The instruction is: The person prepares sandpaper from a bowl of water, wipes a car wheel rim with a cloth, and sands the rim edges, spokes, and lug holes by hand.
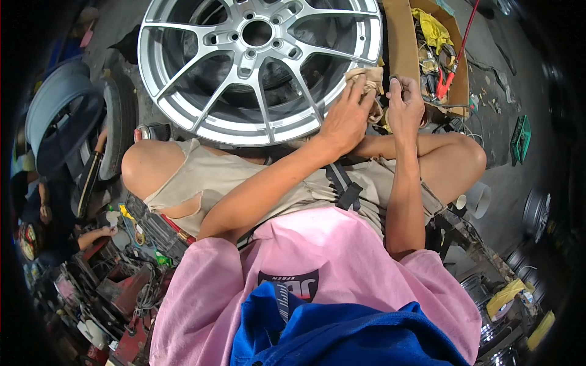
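Observation:
A silver multi-spoke car wheel rim (257,79) lies face up in front of my crossed legs. My left hand (348,116) reaches across to its right edge, fingers bent over a crumpled beige rag (373,100). Just to the right, my right hand (405,105) is raised with thumb and fingers pinched together. Something small and dark shows at its fingertips, too small to name. My right hand is apart from the rim and close beside the rag.
An open cardboard box (458,67) at the right holds a yellow cloth (432,29) and red-handled pliers (444,84). More rims (58,113) and a tire (119,116) stand at left. A green object (520,139) lies right. Another person's hand (108,231) shows at lower left.

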